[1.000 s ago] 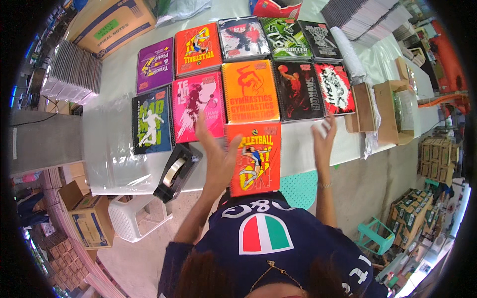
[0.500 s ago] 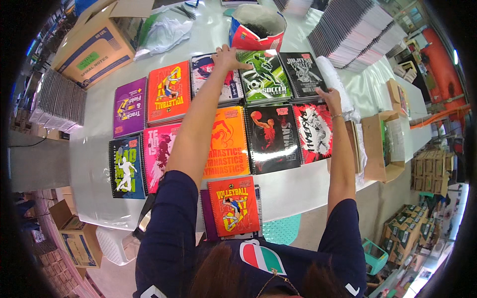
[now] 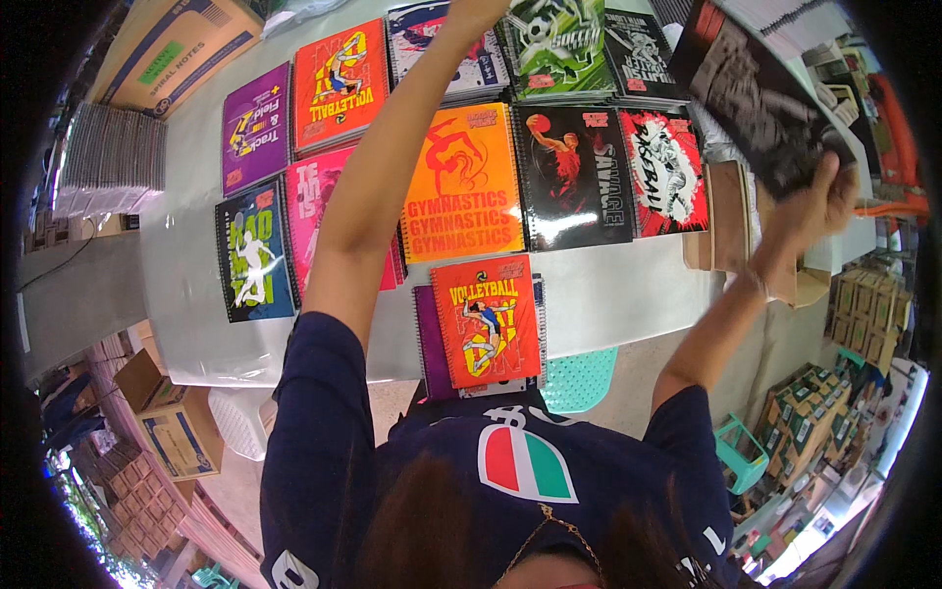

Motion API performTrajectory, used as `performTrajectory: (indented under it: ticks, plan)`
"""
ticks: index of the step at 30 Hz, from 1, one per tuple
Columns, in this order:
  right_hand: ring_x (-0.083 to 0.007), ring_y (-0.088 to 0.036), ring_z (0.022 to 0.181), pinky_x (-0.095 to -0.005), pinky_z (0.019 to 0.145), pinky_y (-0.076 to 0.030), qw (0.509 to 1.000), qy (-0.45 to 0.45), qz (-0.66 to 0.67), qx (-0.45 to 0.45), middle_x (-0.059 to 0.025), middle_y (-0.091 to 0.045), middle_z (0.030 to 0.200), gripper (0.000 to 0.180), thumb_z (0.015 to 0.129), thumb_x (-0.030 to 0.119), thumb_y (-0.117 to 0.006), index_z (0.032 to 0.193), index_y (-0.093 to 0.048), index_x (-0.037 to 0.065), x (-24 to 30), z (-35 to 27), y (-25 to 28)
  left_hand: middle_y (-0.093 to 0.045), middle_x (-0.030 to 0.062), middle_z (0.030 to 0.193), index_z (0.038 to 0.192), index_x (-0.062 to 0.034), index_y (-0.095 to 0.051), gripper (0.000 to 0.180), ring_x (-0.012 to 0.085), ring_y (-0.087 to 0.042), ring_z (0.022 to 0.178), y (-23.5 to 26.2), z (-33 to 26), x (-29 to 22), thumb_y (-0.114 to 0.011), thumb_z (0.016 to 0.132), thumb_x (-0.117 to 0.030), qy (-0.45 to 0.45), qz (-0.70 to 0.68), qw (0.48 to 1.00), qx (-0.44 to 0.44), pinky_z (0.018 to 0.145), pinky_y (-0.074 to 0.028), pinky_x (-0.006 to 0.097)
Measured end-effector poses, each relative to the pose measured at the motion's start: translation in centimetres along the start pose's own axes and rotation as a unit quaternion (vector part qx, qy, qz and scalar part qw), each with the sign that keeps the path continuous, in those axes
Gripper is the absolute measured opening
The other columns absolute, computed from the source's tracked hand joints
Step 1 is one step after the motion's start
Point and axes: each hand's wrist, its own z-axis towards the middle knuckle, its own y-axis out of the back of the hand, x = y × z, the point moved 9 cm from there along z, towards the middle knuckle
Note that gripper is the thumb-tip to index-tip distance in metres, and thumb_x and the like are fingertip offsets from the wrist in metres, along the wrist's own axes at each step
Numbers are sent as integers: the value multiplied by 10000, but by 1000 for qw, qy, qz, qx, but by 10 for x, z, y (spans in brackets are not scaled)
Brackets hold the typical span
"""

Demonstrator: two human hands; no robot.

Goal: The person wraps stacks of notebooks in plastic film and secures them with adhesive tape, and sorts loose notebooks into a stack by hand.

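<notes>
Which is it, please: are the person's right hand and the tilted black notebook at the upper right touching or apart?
Touching: the head view shows the right hand gripping the tilted black notebook by its lower end.

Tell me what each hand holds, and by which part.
The right hand holds a black notebook by its lower end. The left hand is partly cropped; its hold cannot be told.

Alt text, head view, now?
Right hand holding a tilted black notebook at right; left hand, cut off by the top edge, beside a green notebook. Two rows of colourful spiral notebooks lie on a white table; below, a red notebook tops a purple one.
</notes>
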Motion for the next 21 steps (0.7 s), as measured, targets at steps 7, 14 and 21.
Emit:
performTrajectory:
  ticks: [7, 14, 21]
  plan:
    - [-118, -574, 970, -274, 865, -449, 803, -316, 30, 504, -34, -644, 1090, 301, 875, 143, -639, 1158, -626, 40, 12, -174, -75, -498, 133, 1234, 1356, -97, -359, 580, 261, -532, 1111, 127, -103, -119, -647, 873, -238, 91, -217, 972, 9, 953, -430, 377]
    - [-298, -547, 1064, -416, 917, -425, 858, 10, -386, 338, -184, -623, 1089, 387, 811, 230, -698, 1129, -621, 24, -116, -110, 13, -270, 167, 1414, 1395, -27, -287, 677, 300, -298, 1319, 116, -295, -70, -650, 841, -170, 156, 127, 973, 114, 1079, -270, 425]
    - [-286, -596, 922, -369, 818, -458, 831, -296, -329, 337, -171, -645, 982, 513, 751, 306, -765, 1113, -598, -16, -190, -135, 90, -411, 193, 1313, 1278, -22, -494, 869, 371, -317, 1274, -2, -210, 27, -654, 698, -649, 35, 385, 904, 183, 1017, -243, 527]
